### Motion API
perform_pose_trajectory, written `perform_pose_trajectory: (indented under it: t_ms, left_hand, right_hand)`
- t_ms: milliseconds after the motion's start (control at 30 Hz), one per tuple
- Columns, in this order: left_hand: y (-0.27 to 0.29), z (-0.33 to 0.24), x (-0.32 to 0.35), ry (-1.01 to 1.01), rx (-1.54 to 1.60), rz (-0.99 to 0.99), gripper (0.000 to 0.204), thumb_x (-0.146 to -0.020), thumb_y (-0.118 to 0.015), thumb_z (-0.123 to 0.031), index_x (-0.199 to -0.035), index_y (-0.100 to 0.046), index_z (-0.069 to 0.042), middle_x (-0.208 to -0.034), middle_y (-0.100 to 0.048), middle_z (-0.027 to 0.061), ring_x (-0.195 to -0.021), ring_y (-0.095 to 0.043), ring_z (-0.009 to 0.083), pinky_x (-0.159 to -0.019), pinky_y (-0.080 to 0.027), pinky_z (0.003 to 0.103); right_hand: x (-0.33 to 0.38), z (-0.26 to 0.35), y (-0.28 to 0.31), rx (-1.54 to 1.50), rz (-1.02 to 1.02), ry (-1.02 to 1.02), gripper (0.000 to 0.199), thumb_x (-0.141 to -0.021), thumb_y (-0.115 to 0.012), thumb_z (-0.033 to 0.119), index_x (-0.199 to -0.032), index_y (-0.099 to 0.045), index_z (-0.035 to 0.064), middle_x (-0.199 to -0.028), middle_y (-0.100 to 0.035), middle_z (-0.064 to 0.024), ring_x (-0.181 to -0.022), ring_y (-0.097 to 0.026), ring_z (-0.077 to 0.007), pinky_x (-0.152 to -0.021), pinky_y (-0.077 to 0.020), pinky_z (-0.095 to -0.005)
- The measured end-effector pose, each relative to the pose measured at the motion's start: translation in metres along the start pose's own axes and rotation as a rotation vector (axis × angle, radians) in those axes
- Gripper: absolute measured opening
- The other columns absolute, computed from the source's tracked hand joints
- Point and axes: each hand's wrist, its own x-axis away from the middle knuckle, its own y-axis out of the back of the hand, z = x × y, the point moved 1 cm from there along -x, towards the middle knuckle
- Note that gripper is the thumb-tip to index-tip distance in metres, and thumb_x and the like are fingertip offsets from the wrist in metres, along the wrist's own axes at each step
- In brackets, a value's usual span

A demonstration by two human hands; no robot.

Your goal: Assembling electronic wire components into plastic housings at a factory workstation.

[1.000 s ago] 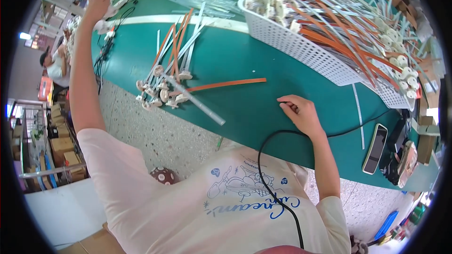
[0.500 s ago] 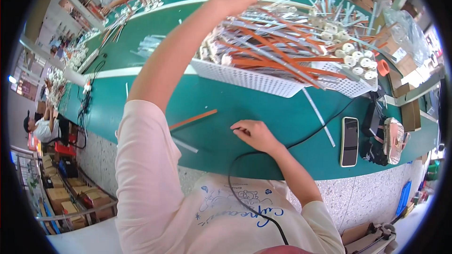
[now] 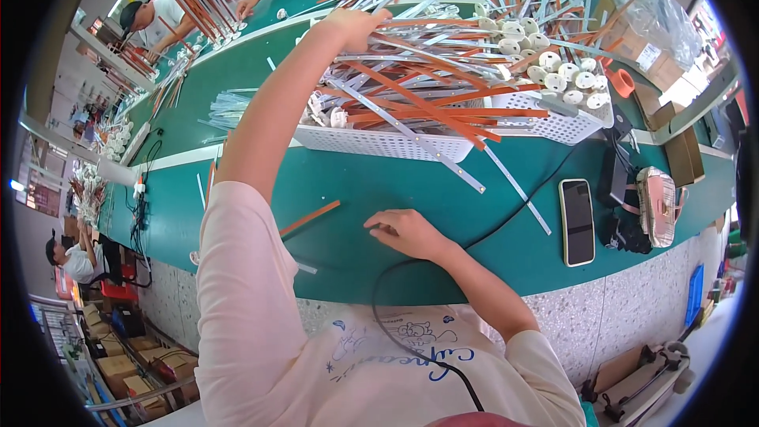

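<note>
Head view: your left hand (image 3: 357, 30) at strips (image 3: 419, 103) in basket (image 3: 371, 142), seemingly picking step, can't tell grip; right hand (image 3: 409, 233) released; next needs untangling.

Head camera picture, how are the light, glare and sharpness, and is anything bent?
In the head view, the green table's near edge bows and black rings the picture; in the head view, bright glare whitens the right rim beyond the plastic bag; in the head view, the left hand's fingertips are hard to make out among the strips.
</note>
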Motion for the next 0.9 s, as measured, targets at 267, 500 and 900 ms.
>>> perform_pose_trajectory:
  t_ms: [267,500,900]
  left_hand:
    - [-0.01,0.013,-0.007,-0.008,0.154,0.043,0.051,-0.067,-0.056,-0.015,-0.115,-0.04,-0.014,-0.096,-0.056,0.0151,-0.091,-0.054,0.0295,-0.074,-0.044,0.038]
    - [0.006,0.018,0.022,-0.044,0.626,-0.163,0.072,-0.066,-0.065,-0.044,-0.127,-0.034,-0.022,-0.125,-0.038,0.0107,-0.114,-0.039,0.0223,-0.093,-0.032,0.036]
    - [-0.108,0.08,0.184,0.671,1.158,-0.519,0.044,-0.078,-0.059,-0.028,-0.116,-0.046,-0.008,-0.107,-0.054,0.0096,-0.097,-0.05,0.0149,-0.083,-0.037,0.028]
  right_hand:
    - [-0.012,0.04,0.071,-0.558,-0.348,-0.268,0.028,-0.083,-0.052,0.021,-0.106,-0.049,0.0037,-0.073,-0.054,-0.0075,-0.056,-0.05,-0.0106,-0.044,-0.0432,-0.0221]
    - [-0.026,0.051,0.124,-0.654,-0.813,-0.294,0.032,-0.086,-0.047,0.029,-0.097,-0.044,-0.0007,-0.063,-0.053,-0.0088,-0.039,-0.044,-0.01,-0.031,-0.0346,-0.0217]
    - [-0.02,0.051,0.109,-0.135,-1.08,-0.178,0.056,-0.079,-0.059,0.013,-0.125,-0.028,0.0098,-0.056,-0.054,-0.0051,-0.037,-0.039,-0.0055,-0.033,-0.0252,-0.0181]
